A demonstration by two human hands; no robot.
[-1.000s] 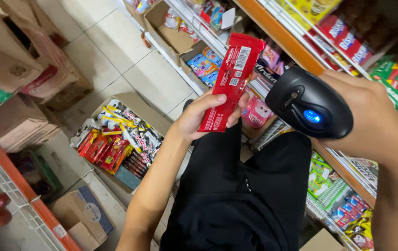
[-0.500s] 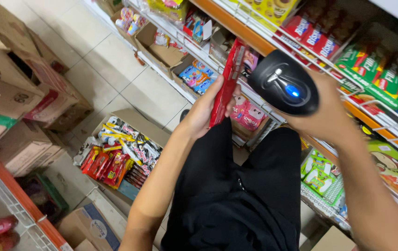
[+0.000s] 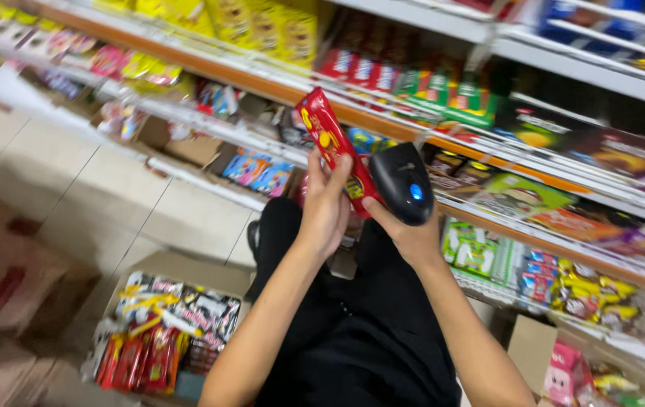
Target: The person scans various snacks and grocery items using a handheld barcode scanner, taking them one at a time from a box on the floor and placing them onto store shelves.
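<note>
Overhead, the long white-edged metal shelf carried bright packets. Below it sat an open cardboard box of snacks. Before the shelf, the left hand gripped a long red snack packet; the right hand clasped a black handheld scanner touching it.

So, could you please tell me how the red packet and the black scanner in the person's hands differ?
The red packet is long, flat and brightly printed; the black scanner is rounded, plain and bulky. The packet tilts upward from the left hand, while the scanner sits low in the right hand with a blue light glowing. Both are held before the shelves, close together.
</note>
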